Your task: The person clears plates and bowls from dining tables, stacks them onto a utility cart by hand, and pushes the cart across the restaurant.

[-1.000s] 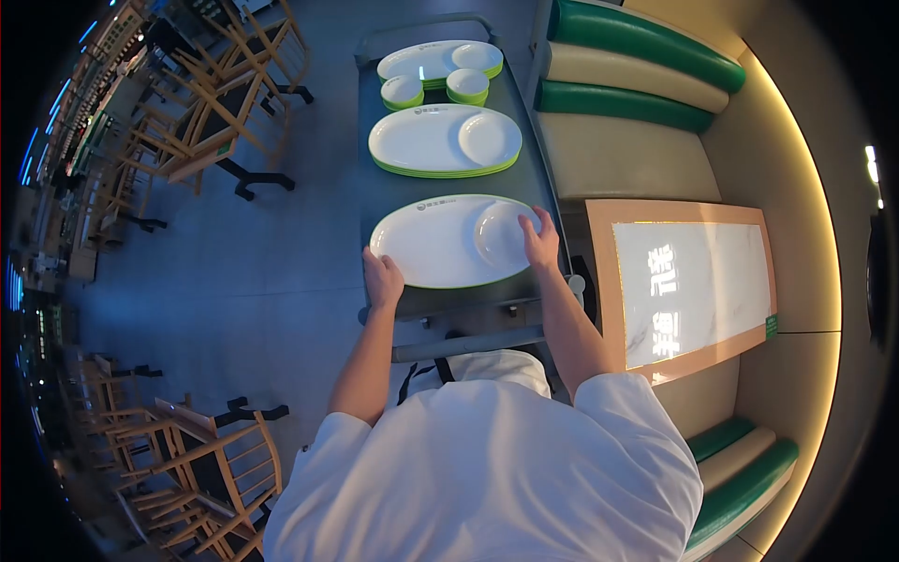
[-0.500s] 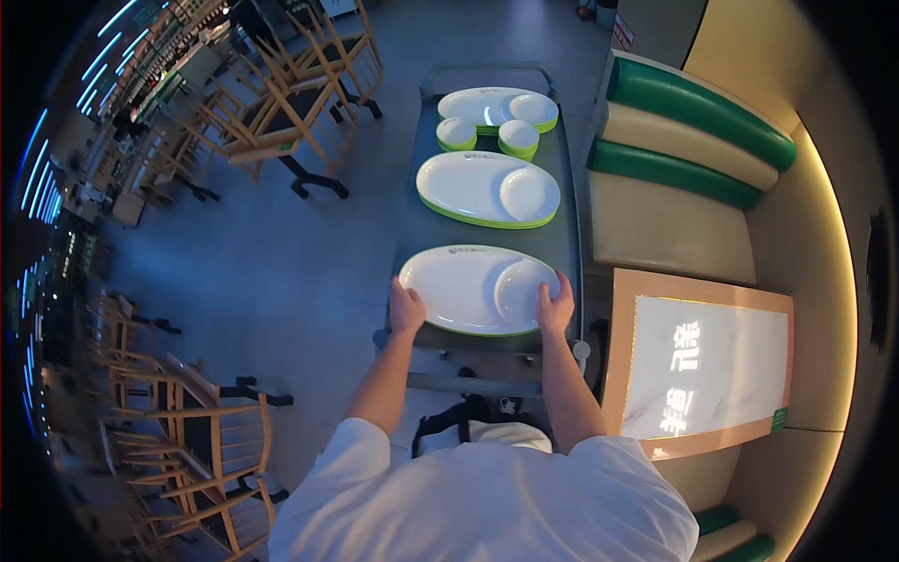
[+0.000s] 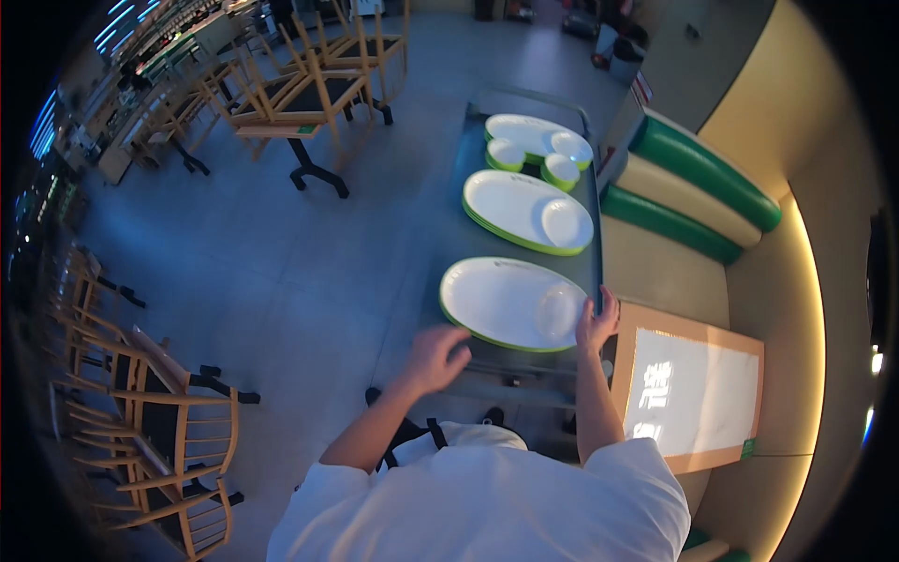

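Note:
A white oval plate point(image 3: 496, 298) with a green edge and a round section at its right lies at the near end of a grey trolley point(image 3: 449, 225). My right hand point(image 3: 597, 321) is at the plate's right end, thumb against the rim and fingers spread upward outside it. Just below the plate's lower left edge, my left hand point(image 3: 437, 359) is slightly blurred, thumb and fingers apart, holding nothing. Farther up the trolley sits a stack of similar oval plates point(image 3: 510, 201). Beyond it are small round green-edged dishes point(image 3: 561, 169) and another oval plate stack point(image 3: 529, 133).
To the right stand a green and beige booth seat point(image 3: 665, 239) and a wood-edged table point(image 3: 623, 375) with lit lettering on it. Wooden chairs rest upturned on a table point(image 3: 290, 129) at upper left, and more chairs point(image 3: 178, 421) are at lower left. Bins point(image 3: 626, 61) stand at the back.
My left hand has come off the plate's left end and moved down. My right hand's fingers have loosened at the right end. The view has turned, shifting the trolley rightward in frame.

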The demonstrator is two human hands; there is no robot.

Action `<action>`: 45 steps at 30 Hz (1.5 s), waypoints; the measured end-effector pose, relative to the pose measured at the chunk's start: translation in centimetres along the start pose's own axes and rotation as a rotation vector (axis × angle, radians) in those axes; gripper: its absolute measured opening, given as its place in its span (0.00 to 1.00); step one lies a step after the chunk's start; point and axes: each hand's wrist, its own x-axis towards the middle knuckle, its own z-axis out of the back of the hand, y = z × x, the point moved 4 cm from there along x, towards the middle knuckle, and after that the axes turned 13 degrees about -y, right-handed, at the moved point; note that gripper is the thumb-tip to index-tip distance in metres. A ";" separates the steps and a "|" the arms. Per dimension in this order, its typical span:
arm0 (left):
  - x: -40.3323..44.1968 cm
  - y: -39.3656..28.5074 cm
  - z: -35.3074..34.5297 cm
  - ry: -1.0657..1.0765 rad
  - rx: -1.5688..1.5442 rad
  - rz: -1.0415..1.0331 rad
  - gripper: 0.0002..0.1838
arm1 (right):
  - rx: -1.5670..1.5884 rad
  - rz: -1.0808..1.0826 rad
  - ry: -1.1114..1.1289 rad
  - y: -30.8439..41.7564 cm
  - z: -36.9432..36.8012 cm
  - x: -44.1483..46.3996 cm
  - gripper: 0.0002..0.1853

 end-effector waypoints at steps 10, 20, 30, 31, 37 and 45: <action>-7.4 3.4 4.7 0.697 -0.079 -0.332 0.43 | 0.476 0.302 0.286 33.8 -5.8 -10.2 0.09; -4.8 3.9 12.6 1.030 -0.613 -0.053 0.33 | 0.496 0.372 0.830 43.8 -12.7 -17.6 0.08; 13.8 13.2 24.9 0.487 -0.517 0.260 0.17 | 0.447 0.042 1.032 41.9 -21.0 -15.3 0.14; 18.6 12.0 27.4 0.359 -0.489 0.068 0.16 | 0.453 0.051 1.081 43.0 -22.4 -14.5 0.14; 36.8 3.4 42.0 -0.407 -0.445 -0.890 0.16 | 0.518 0.187 1.009 46.9 -33.9 -6.3 0.14; 44.6 14.6 52.1 -0.806 -0.485 -1.074 0.22 | 0.543 0.342 0.998 50.0 -44.1 5.2 0.12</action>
